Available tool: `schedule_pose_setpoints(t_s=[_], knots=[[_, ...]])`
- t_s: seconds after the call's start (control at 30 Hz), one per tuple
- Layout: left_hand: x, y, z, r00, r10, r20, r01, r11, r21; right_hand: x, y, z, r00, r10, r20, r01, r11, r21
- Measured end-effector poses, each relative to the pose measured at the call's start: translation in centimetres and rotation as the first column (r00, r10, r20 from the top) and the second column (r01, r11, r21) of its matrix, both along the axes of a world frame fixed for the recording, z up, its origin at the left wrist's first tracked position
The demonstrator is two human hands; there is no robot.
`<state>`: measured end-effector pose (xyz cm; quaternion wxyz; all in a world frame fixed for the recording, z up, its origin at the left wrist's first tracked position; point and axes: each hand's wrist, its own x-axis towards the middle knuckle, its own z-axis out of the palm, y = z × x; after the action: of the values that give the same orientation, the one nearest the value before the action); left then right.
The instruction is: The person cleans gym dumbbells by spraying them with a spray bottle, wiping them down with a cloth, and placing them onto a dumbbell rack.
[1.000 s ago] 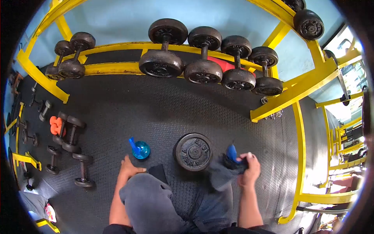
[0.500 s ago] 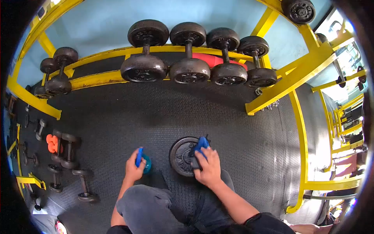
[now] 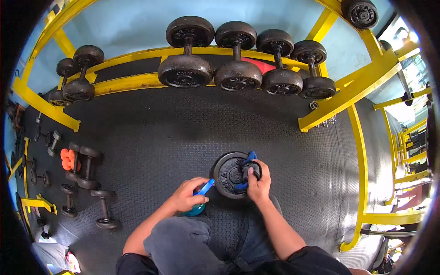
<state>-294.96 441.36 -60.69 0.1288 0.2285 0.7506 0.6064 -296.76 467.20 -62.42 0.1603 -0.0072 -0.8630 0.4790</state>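
A round black weight plate (image 3: pixel 225 176) with raised lettering, seemingly the end of a dumbbell, is in front of my knees. My left hand (image 3: pixel 189 194) is wrapped round the neck of a spray bottle (image 3: pixel 196 210) with a blue nozzle and a teal body. The nozzle points toward the plate's left edge. On the plate's right side, my right hand (image 3: pixel 259 182) grips a bunched dark and blue cloth (image 3: pixel 251 169), which covers part of the lettering.
A yellow rack (image 3: pixel 133 83) holding large dumbbells (image 3: pixel 185 71) spans the far side. Small dumbbells (image 3: pixel 105 211) and an orange pair (image 3: pixel 68 159) lie on the black floor at left. A yellow frame post (image 3: pixel 360 160) stands at right.
My left hand has taken hold of the spray bottle and brought it right, beside the plate. My right hand has moved the cloth from the right onto the plate.
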Motion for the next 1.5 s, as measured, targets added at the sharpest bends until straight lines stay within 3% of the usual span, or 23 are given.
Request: schedule_pose_setpoints(t_s=[0.1,0.4,0.57,0.63,0.67,0.73,0.77,0.8,0.83,0.93,0.97,1.0,1.03,1.07,1.1,1.13,1.17,1.2,1.23,1.27,1.33,1.4,1.5], knots=[[-0.3,1.1,2.0,0.877,-0.033,0.48,-0.001,0.997,0.071,-0.1,-0.9,-0.5,0.993,-0.016,-0.118,0.032,0.99,0.136],[-1.1,2.7,0.5,0.739,-0.092,0.667,-0.015,0.988,0.152,-0.1,-1.4,-0.6,0.985,-0.022,-0.169,0.058,0.976,0.21],[-1.4,1.6,2.3,0.771,-0.107,0.628,-0.045,0.974,0.221,4.2,-1.5,2.2,0.924,0.15,-0.353,-0.055,0.963,0.265],[-2.1,1.8,4.8,0.764,-0.091,0.638,-0.117,0.954,0.275,7.6,-3.5,3.2,0.978,0.147,-0.151,-0.144,0.989,0.031],[-2.6,2.1,6.4,0.769,-0.121,0.628,-0.111,0.942,0.317,9.3,-4.7,3.5,0.972,0.166,0.166,-0.135,0.974,-0.18],[-3.5,3.0,9.0,0.755,-0.109,0.646,-0.175,0.916,0.36,10.6,-6.8,1.7,0.813,0.324,0.484,0.033,0.804,-0.594],[-3.9,3.5,9.5,0.759,-0.112,0.642,-0.165,0.92,0.355,10.0,-7.9,0.6,0.742,0.434,0.512,0.243,0.537,-0.808],[-4.3,4.0,10.1,0.707,-0.06,0.705,-0.255,0.908,0.333,9.4,-8.7,0.3,0.68,0.555,0.48,0.453,0.198,-0.869],[-4.6,4.3,10.5,0.648,-0.01,0.762,-0.341,0.89,0.302,9.3,-8.9,0.4,0.599,0.604,0.525,0.6,0.096,-0.794],[-3.9,4.6,10.1,0.751,0.022,0.66,-0.203,0.959,0.198,9.3,-8.9,-3.0,0.663,0.612,0.431,0.543,0.002,-0.84],[-3.5,3.5,9.1,0.808,-0.176,0.563,-0.059,0.925,0.375,9.2,-8.9,-2.0,0.662,0.554,0.504,0.583,0.042,-0.812],[-3.1,3.3,9.1,0.805,-0.178,0.566,-0.055,0.928,0.37,9.3,-9.0,-2.2,0.664,0.553,0.503,0.586,0.034,-0.81],[-2.7,3.1,9.2,0.936,-0.181,0.3,0.11,0.965,0.24,9.5,-9.2,-2.5,0.653,0.551,0.519,0.626,-0.009,-0.78],[-2.5,2.9,9.3,0.974,-0.228,0.009,0.227,0.972,0.061,9.7,-9.5,-3.0,0.642,0.552,0.532,0.664,-0.052,-0.746],[-2.3,2.8,9.4,0.98,-0.199,0.0,0.194,0.956,-0.22,10.2,-9.6,-3.5,0.631,0.519,0.576,0.641,0.069,-0.764],[-2.2,2.8,8.8,0.98,-0.201,0.007,0.197,0.954,-0.224,10.8,-9.7,-4.0,0.54,0.475,0.695,0.643,0.299,-0.705],[-2.0,2.9,7.7,0.966,-0.109,0.234,0.135,0.986,-0.097,10.9,-9.1,-1.9,0.51,0.395,0.764,0.326,0.734,-0.596],[-1.9,2.9,7.1,0.888,-0.042,0.458,0.041,0.999,0.012,10.9,-8.2,-0.4,0.523,0.295,0.799,-0.08,0.951,-0.299],[-2.0,2.9,7.0,0.848,-0.071,0.525,0.0,0.991,0.134,12.0,-7.8,-1.3,0.615,0.31,0.725,-0.088,0.941,-0.328],[-1.9,3.0,6.8,0.846,-0.073,0.528,0.003,0.991,0.133,12.2,-6.8,-0.5,0.614,0.309,0.726,-0.084,0.941,-0.329],[-1.4,3.2,6.1,0.822,-0.162,0.546,0.174,0.984,0.03,12.8,-3.9,1.8,0.561,0.473,0.679,0.09,0.781,-0.618],[-1.5,3.5,5.4,0.867,-0.178,0.466,0.247,0.965,-0.092,13.6,-0.8,1.0,0.671,0.296,0.68,0.137,0.851,-0.506],[-1.7,4.0,5.5,0.812,-0.073,0.579,0.301,0.903,-0.308,12.0,3.6,3.5,0.791,0.012,0.611,0.245,0.91,-0.335]])
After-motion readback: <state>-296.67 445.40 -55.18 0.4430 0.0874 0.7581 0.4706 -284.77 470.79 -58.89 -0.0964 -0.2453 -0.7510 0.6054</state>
